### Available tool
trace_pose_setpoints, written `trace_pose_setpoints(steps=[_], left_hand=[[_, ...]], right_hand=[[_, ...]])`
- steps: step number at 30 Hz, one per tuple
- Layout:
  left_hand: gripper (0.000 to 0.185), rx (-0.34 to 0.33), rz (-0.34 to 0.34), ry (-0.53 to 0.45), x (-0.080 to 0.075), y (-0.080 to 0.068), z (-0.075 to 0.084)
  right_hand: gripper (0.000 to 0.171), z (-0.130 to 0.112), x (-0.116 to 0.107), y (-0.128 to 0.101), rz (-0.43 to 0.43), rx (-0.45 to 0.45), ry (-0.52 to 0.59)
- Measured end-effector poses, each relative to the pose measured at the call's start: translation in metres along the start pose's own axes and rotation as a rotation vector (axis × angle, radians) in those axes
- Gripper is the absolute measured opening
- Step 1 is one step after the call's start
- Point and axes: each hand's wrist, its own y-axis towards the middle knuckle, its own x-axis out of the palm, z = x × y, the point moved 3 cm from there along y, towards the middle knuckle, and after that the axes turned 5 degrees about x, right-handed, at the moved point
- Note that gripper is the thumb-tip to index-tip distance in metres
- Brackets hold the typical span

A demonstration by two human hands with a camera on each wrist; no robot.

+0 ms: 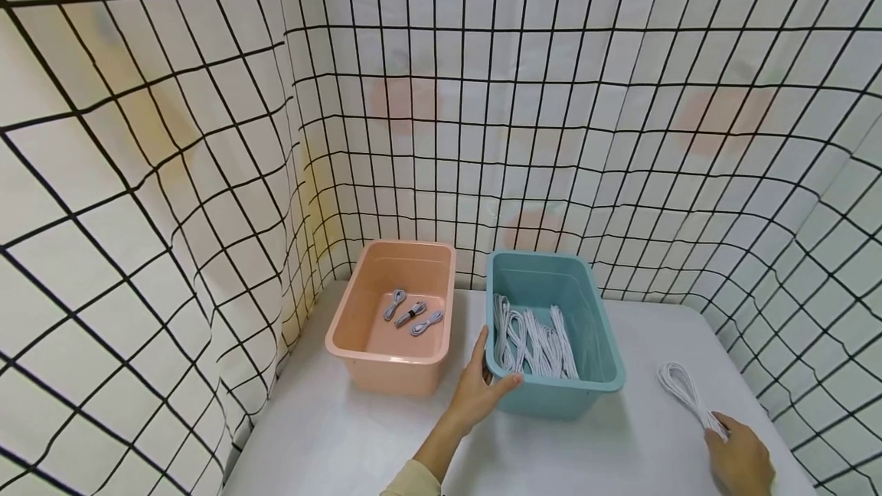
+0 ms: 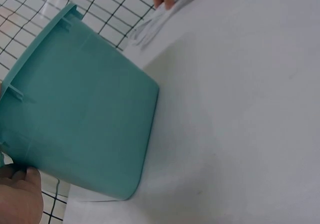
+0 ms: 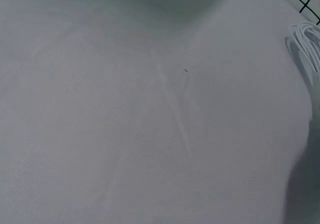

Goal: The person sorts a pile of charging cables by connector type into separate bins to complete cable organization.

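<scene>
Coiled white cable bundle (image 1: 682,389) lies on the white desk (image 1: 344,435), right of the teal plastic bin (image 1: 606,373); right hand (image 1: 740,459) pinches its near end. Left hand (image 1: 482,385) grips the bin's near-left corner. Peach plastic bin (image 1: 358,312) just left.

Two plastic tubs on the white table (image 1: 358,435), one peach-pink rectangular tub (image 1: 396,362) holding three small grey coiled cables (image 1: 412,314), one teal rectangular tub (image 1: 560,393) with a heap of white cords (image 1: 534,339) too tangled to count, plus one loose white cord bundle (image 1: 682,389).
</scene>
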Motion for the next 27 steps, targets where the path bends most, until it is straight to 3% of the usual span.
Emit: trace_pose_setpoints(steps=[4, 12, 27], left_hand=[[0.104, 0.009, -0.008, -0.006, 0.001, 0.002, -0.003], [0.104, 0.013, -0.002, -0.005, 0.002, 0.001, -0.002], [0.104, -0.003, 0.026, 0.006, 0.003, -0.001, -0.001]], right_hand=[[0.047, -0.003, -0.01, 0.004, 0.019, -0.048, 0.033], [0.04, -0.026, -0.026, 0.009, 0.128, -0.234, 0.065], [0.039, -0.107, -0.055, -0.007, 0.196, -0.334, 0.153]])
